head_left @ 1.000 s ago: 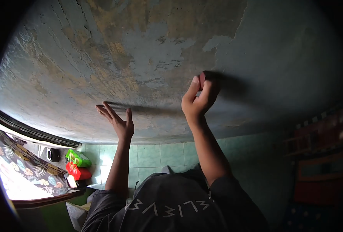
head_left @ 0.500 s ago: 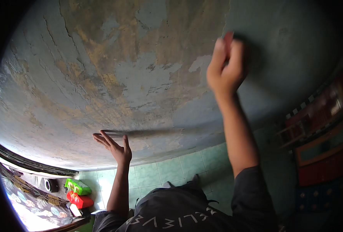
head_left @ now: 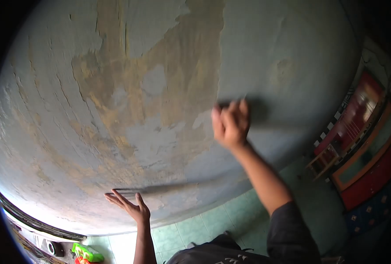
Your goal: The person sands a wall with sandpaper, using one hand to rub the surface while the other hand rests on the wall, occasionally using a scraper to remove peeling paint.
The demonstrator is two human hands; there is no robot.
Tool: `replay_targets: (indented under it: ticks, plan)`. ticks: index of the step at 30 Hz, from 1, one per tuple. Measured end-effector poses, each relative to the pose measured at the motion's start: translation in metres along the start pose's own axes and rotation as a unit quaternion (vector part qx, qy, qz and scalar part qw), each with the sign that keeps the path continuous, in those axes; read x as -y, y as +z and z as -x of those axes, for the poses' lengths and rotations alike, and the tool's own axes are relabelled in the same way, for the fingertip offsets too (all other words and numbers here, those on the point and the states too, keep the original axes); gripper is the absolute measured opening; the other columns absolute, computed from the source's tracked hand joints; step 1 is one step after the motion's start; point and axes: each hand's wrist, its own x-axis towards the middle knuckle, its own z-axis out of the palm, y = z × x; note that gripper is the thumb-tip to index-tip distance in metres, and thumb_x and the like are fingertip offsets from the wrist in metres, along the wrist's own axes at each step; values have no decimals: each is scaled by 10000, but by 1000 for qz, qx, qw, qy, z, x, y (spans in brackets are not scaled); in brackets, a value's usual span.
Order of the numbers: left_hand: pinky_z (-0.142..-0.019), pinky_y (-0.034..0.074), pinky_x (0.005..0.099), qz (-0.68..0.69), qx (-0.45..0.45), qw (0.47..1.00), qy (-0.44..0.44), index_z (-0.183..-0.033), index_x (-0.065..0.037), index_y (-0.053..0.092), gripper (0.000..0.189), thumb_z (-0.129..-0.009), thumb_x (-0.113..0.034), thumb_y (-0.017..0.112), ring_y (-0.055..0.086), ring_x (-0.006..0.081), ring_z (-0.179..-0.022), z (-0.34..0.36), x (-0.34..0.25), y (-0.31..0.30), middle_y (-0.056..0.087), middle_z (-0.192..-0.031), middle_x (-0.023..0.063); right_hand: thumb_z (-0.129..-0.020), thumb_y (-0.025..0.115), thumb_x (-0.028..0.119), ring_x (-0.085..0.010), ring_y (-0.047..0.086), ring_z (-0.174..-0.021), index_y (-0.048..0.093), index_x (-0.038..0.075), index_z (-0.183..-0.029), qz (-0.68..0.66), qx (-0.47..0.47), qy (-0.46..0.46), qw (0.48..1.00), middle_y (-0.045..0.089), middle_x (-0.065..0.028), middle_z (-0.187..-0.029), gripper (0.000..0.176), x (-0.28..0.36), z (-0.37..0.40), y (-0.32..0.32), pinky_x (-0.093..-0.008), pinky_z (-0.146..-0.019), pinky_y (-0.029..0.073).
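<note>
A wall (head_left: 182, 88) with peeling grey paint and bare brown patches fills most of the view. My right hand (head_left: 232, 124) is closed against it, at the border between a brown patch and smoother grey paint. The small dark red object seen in this hand a moment ago is now mostly hidden by my fingers, and its kind cannot be made out. Lower on the left, my left hand (head_left: 131, 207) has its fingers spread and the thumb apart. Its fingertips rest at or very near the wall, with nothing held.
Pale green floor tiles (head_left: 167, 237) run along the wall's foot. A green packet (head_left: 86, 252) and a roll of tape (head_left: 53, 248) lie at lower left. On the right stand a red and orange cabinet (head_left: 365, 180) and a wooden rack (head_left: 325, 160).
My right hand has moved down and left across the wall, its fingers now more curled over the red object. The view has tilted upward; my left hand stays spread near the wall.
</note>
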Motion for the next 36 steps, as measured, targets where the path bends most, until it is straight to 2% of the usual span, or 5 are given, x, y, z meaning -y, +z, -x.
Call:
replay_targets:
  ticks: [12, 18, 28, 30, 36]
  plan:
    - [-1199, 90, 681, -15, -19, 995, 94, -1635, -184, 240, 787, -984, -404, 624, -5, 482, -1560, -29, -92, 4, 50, -1704, 236, -899, 638, 104, -180, 468, -576, 509, 133, -682, -73, 79, -374, 921, 440, -9, -607, 254, -56, -64, -11, -403, -638, 503]
    - [-1163, 148, 726, -58, -82, 969, 225, -1583, -206, 376, 784, -885, -333, 709, 57, 541, -1540, -74, -182, 29, 166, -1685, 248, -974, 623, 121, -255, 496, -619, 510, 85, -729, -14, -107, 15, 994, 514, -105, -689, 272, -193, -191, -62, -393, -605, 408]
    - [-1161, -47, 727, -173, -25, 957, 229, -1607, -255, 326, 974, -782, -453, 804, -47, 519, -1550, -120, -302, 50, 60, -1697, 263, -873, 659, 107, -228, 536, -658, 529, 107, -705, -25, 7, -357, 934, 491, -46, -667, 213, -219, -118, -70, -403, -659, 494]
    - [-1152, -66, 730, -182, -38, 952, 242, -1625, -270, 271, 984, -819, -554, 757, -94, 499, -1551, -122, -301, 56, -5, -1701, 255, -906, 632, 93, -227, 543, -660, 523, 93, -704, 12, -22, -133, 991, 500, -63, -668, 229, -246, -145, -100, -409, -650, 485]
    - [-1166, -85, 696, -175, -96, 956, 214, -1640, -199, 229, 879, -968, -736, 408, -83, 483, -1557, -104, -287, 86, -6, -1700, 258, -816, 686, 110, -211, 537, -669, 492, 104, -687, -129, 95, -393, 905, 492, -59, -674, 234, -217, -42, -90, -366, -644, 466]
